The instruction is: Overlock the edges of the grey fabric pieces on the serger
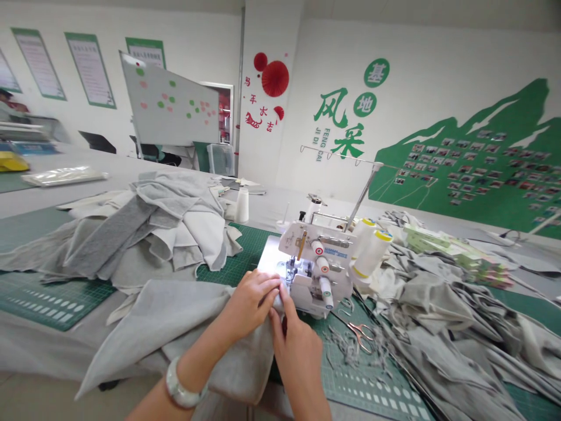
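A white overlock sewing machine (315, 266) stands on a green cutting mat, its lamp lighting the needle area. Grey fabric (184, 310) spreads from the machine's front toward the left and hangs over the table edge. My left hand (252, 301) is closed on the fabric edge just in front of the presser foot. Beside it, my right hand (295, 345) pinches the same edge between thumb and index finger. The fingertips of both hands nearly meet. A pale bangle (182, 386) circles my left wrist.
Grey and white fabric pieces (175, 216) lie heaped on the left, with another grey fabric pile (456, 327) at right. Scissors (360, 334) and thread scraps (344, 348) lie right of the machine. Thread cones (372, 251) stand behind it. A person (13, 108) is at far left.
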`<state>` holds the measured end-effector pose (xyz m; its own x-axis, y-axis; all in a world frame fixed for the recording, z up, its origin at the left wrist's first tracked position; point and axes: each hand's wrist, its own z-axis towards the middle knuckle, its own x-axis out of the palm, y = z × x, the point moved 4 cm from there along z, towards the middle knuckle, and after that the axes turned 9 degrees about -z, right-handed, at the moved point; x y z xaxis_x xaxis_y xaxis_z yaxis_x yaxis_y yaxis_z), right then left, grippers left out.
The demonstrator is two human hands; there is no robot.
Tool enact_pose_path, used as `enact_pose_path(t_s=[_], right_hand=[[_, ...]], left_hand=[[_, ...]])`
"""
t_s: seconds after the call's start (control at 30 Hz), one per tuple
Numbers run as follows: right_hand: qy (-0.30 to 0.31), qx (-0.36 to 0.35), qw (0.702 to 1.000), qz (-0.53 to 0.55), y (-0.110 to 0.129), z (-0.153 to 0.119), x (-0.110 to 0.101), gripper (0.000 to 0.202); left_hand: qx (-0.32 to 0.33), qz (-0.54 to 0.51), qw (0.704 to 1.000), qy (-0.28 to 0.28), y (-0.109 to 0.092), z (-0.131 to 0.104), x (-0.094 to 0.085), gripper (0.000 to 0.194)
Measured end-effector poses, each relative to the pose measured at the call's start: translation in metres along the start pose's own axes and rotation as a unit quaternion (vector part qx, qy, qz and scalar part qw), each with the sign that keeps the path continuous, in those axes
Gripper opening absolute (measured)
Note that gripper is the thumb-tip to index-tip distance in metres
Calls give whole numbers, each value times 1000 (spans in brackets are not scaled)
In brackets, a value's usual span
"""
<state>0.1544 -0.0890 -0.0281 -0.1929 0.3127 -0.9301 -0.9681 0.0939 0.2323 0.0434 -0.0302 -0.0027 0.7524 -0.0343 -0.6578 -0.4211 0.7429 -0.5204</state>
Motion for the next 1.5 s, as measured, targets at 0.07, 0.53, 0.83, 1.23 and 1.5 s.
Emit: enact_pose_path(t_s=[0.07,0.53,0.83,1.23,1.5], right_hand=[[-3,-3,1000,18,-1,-2,2,47],[3,-7,999,40,-1,-7,-3,48],[0,-6,999,54,-3,-10,-5,47],[-16,-10,997,81,-3,-11,-5,45],[-39,-12,987,155,-5,-12,-3,44]], left_hand=[[-1,8,1000,10,-2,1,-1,30],[-4,28,999,26,-5,-1,-3,33],[-5,28,999,29,-5,-3,-3,33],[-1,20,999,26,-5,-2,-3,32],[-3,37,999,37,-6,-3,-3,33]])
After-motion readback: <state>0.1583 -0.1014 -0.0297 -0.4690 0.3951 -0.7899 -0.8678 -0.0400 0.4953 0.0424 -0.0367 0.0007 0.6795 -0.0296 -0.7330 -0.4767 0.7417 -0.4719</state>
